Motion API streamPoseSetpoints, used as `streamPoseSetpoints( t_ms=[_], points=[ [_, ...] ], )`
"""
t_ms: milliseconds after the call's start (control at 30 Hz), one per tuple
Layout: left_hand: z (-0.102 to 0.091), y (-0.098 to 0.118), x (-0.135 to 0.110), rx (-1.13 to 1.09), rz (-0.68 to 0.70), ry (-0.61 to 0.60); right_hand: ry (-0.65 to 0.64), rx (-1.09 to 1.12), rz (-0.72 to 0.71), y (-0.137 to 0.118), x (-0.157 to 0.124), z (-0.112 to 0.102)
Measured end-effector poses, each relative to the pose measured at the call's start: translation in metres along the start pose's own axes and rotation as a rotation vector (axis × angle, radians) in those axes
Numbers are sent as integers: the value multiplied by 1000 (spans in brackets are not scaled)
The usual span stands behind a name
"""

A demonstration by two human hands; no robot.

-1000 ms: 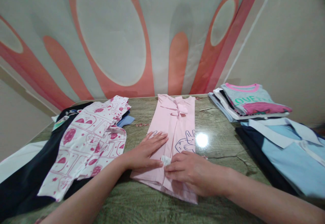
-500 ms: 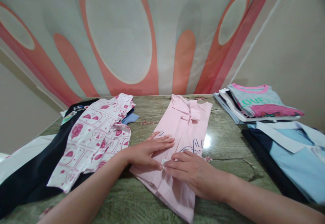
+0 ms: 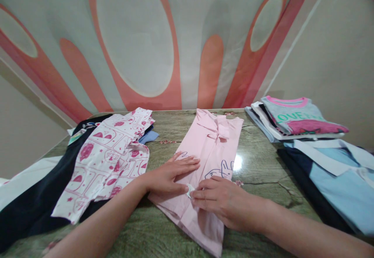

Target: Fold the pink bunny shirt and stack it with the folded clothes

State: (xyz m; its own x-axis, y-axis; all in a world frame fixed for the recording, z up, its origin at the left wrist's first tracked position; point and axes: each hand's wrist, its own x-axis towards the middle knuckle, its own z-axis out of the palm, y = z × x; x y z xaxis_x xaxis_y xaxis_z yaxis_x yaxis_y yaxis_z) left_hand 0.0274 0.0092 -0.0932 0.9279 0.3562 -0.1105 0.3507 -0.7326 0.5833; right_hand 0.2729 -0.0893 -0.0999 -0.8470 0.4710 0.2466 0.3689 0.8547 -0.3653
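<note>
A pink garment (image 3: 208,151) with a dark rabbit drawing lies lengthwise on the green-brown table (image 3: 257,164). My left hand (image 3: 169,174) rests flat on its lower left part, fingers stretched out. My right hand (image 3: 214,199) lies on the fabric just beside it, fingers drawn together and pinching the small white label (image 3: 189,189) at the fold.
A white top with pink print (image 3: 108,160) lies over dark clothes (image 3: 32,203) at the left. At the right stand a folded stack topped by a grey and pink shirt (image 3: 295,117) and a light blue collared shirt (image 3: 339,176). A wall with orange shapes rises behind the table.
The pink garment has swung so its far end points right. My right hand's fingers have closed onto the white label. My left hand has stayed flat.
</note>
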Motion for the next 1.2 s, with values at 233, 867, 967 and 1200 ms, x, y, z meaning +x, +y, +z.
streamPoseSetpoints(
  t_ms=[233, 867, 967, 1200],
  points=[
    [1, 2, 0, 29, -27, -9, -29, 4, -11, 0, 0, -1],
    [6, -4, 0, -18, -1, 25, 244, 80, 261, 3, 21, 16],
    [6, -7, -2, -54, 5, 53, 164, -46, 222, 1, 28, 15],
    [-33, 59, -21, -456, -315, 420, 317, 107, 316, 14, 43, 19]
  ],
)
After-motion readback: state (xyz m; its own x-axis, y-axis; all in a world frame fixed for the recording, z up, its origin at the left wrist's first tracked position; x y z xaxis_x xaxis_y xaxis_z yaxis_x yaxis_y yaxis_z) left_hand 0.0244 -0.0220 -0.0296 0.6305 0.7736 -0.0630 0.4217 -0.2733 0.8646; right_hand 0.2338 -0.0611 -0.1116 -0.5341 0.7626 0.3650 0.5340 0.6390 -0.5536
